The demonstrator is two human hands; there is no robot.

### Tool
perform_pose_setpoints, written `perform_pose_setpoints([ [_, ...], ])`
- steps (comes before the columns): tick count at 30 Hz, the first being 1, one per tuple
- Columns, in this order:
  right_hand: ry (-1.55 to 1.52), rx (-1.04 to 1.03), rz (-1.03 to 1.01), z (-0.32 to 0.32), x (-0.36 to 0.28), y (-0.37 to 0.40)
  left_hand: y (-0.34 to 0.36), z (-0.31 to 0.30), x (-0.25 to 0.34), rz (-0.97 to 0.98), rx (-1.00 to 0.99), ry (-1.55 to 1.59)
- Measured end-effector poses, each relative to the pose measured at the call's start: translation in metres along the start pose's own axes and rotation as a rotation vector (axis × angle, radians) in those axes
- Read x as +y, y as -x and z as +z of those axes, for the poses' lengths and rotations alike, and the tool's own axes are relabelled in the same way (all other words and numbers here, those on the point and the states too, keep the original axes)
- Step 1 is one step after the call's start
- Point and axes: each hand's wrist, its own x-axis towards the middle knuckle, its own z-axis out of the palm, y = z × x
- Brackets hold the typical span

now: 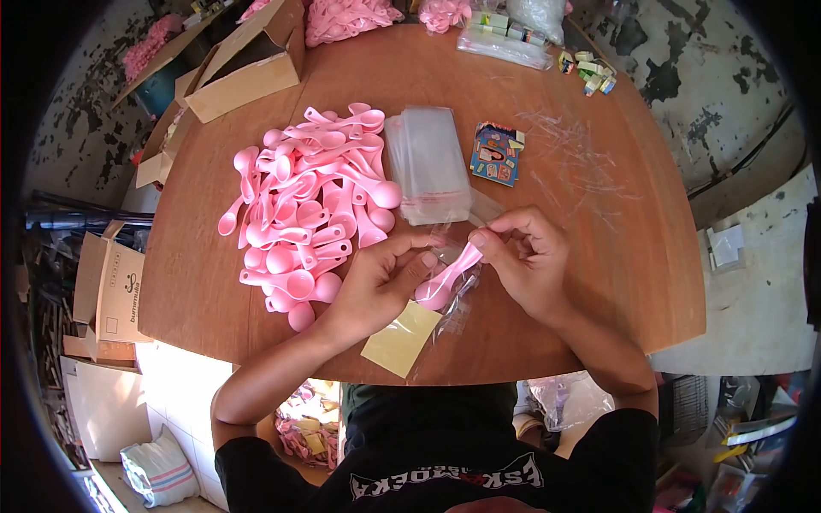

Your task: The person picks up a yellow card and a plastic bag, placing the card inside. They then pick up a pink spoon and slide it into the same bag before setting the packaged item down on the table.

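Observation:
In front of me, a pink plastic scoop spoon (446, 280) lies slantwise between my two hands, with clear plastic bag film (462, 301) around it. My left hand (386, 278) is closed, thumb and forefinger pinching the film beside the spoon. The tip of the spoon's handle is at the pinched fingertips of my right hand (526, 261). A pale yellow card (402, 340) lies below the spoon's bowl, near the table edge. Left of my hands spreads a heap of pink spoons (316, 192). A stack of clear bags (430, 162) lies just beyond my fingers.
Printed cards (496, 154) sit beyond my right hand on the wooden table (633, 282). Thin plastic strips (577, 162) are scattered to their right. Along the far edge are a cardboard box (248, 73), bagged pink items (351, 19) and small bundled packets (590, 70).

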Motion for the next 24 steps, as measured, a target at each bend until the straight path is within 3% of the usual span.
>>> perform_pose_setpoints([
  [6,-0.017,-0.063,0.002,0.002,0.003,0.001,0.000,0.005,0.024,-0.098,0.030,0.181],
  [8,0.014,-0.188,0.044,0.002,-0.002,0.001,0.000,0.007,0.025,-0.115,0.048,0.236],
  [10,-0.010,-0.244,0.036,0.000,-0.007,-0.004,-0.002,0.006,0.020,0.009,0.061,0.117],
  [12,0.084,-0.369,-0.104,-0.003,-0.006,-0.009,-0.002,0.003,0.019,0.002,0.030,0.051],
  [13,0.086,-0.384,-0.071,-0.004,-0.006,-0.009,-0.002,0.002,0.019,-0.005,-0.002,-0.015],
  [17,0.192,-0.283,-0.084,0.001,-0.006,-0.006,0.001,0.003,0.022,-0.103,-0.105,-0.111],
  [24,0.344,-0.373,-0.104,0.000,-0.007,-0.006,0.002,0.002,0.019,-0.135,-0.151,-0.358],
])
